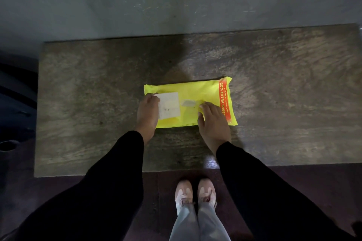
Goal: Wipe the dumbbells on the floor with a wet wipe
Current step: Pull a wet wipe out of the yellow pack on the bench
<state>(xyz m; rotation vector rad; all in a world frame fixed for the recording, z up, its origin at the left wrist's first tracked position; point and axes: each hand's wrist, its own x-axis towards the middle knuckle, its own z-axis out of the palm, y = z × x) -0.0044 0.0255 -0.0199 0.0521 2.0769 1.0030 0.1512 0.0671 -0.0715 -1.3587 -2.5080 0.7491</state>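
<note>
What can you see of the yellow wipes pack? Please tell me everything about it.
The pack is a soft, bright yellow plastic pouch lying flat on a worn wooden table, long side across the view. An orange band at its right end reads "20% EXTRA SHEETS". Its white flap is peeled back to the left, pinched by the left hand. The opening shows a bit of pale wipe. The right hand rests on the pack's near right part, fingertips close to the opening.

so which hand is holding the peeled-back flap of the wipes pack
The left hand: it pinches the white flap folded open, while the right hand rests on the yellow pack near its orange end.
</note>
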